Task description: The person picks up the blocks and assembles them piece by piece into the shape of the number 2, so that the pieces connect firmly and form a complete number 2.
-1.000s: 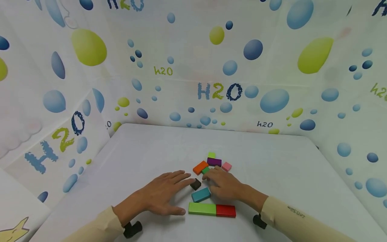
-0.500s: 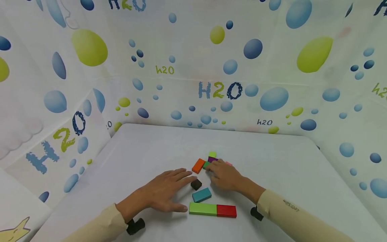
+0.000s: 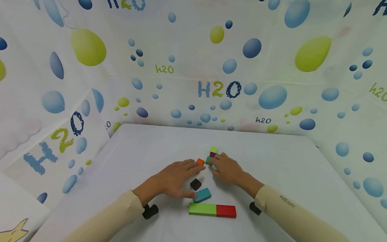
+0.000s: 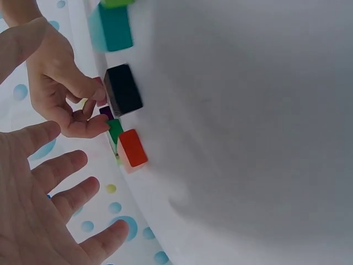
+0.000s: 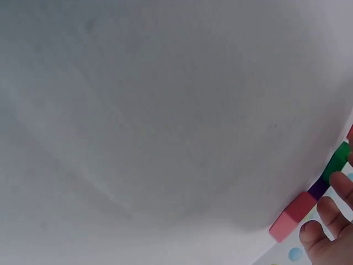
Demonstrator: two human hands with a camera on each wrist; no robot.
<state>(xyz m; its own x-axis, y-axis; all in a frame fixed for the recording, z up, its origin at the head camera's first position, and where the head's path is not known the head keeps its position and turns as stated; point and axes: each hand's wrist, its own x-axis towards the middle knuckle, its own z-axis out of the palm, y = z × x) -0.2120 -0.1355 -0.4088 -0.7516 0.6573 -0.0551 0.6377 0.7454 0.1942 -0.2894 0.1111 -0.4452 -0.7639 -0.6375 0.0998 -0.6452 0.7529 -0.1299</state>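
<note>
Emerald block (image 5: 335,162), one; orange block (image 4: 133,148), one; hands (image 3: 176,178) (image 3: 227,170), two, near blocks.

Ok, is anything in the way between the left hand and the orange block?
Nothing visible is. In the head view, fingers of the left hand already overlap the orange block, though whether they touch is unclear. The black block lies nearer the person, off that short path.
</note>
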